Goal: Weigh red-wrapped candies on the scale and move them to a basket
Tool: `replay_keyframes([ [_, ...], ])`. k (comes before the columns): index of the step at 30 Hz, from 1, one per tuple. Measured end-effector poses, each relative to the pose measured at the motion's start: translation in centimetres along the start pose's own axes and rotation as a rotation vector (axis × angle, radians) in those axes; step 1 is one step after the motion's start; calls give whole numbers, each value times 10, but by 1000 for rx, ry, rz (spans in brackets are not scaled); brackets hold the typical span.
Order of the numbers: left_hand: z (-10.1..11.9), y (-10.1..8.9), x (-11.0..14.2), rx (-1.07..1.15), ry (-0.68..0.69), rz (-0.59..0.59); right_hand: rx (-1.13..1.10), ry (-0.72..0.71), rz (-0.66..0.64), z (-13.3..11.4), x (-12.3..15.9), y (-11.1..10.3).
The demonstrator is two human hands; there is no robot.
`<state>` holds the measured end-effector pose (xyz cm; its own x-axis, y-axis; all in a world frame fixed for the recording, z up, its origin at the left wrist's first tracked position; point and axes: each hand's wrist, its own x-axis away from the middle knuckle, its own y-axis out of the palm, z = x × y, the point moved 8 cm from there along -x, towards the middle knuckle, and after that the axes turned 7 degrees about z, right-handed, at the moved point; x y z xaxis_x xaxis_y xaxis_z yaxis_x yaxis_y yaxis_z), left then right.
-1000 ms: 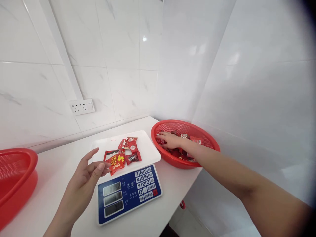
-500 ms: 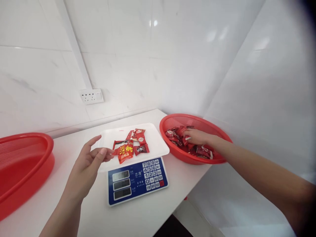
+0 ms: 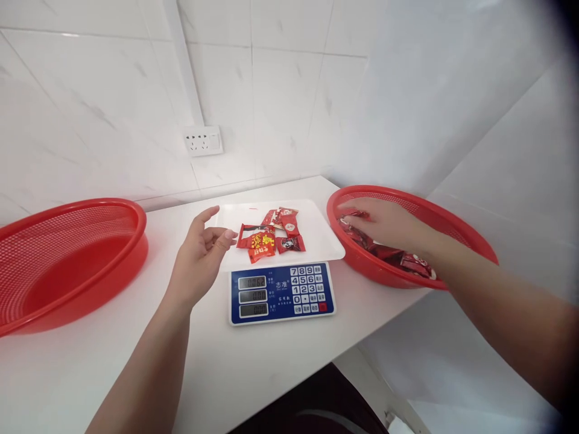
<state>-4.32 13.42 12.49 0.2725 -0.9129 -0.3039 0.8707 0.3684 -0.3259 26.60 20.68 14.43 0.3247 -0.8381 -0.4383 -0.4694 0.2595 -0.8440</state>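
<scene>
My left hand [image 3: 201, 256] is at the left edge of the white weighing tray [image 3: 316, 244], thumb and fingers apart. Its thumb tip comes close to a red packet [image 3: 245, 235]; whether they touch I cannot tell. Several small red snack packets [image 3: 261, 243] lie in a loose cluster on the tray, one with yellow lettering. In front of it is the scale's blue panel [image 3: 283, 293] with keys and three displays. My right hand [image 3: 386, 224] is inside the right red basket [image 3: 377, 271], over more red packets [image 3: 414, 264]. Motion smears its fingers, and their grip is unclear.
Another red mesh basket [image 3: 76, 289] stands on the left of the white table [image 3: 235, 367]. A wall socket [image 3: 203, 141] is on the tiled wall behind. Walls meet in a corner beyond the right basket, close to the table's right edge.
The view has swung left and down, showing more of the left basket. My right hand has shifted toward the right basket's far-left rim. My left hand stays by the tray, its thumb near the packet.
</scene>
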Motion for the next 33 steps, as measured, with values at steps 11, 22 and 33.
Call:
replay_keyframes([
  [11, -1, 9, 2, 30, -7, -103, 19, 146, -220, -49, -49, 106],
  [22, 3, 8, 4, 31, 0, -109, -284, 54, -97, -64, -50, 77],
  [33, 18, -4, 6, 125, 165, 19, -275, 50, 609, -49, 82, 21],
])
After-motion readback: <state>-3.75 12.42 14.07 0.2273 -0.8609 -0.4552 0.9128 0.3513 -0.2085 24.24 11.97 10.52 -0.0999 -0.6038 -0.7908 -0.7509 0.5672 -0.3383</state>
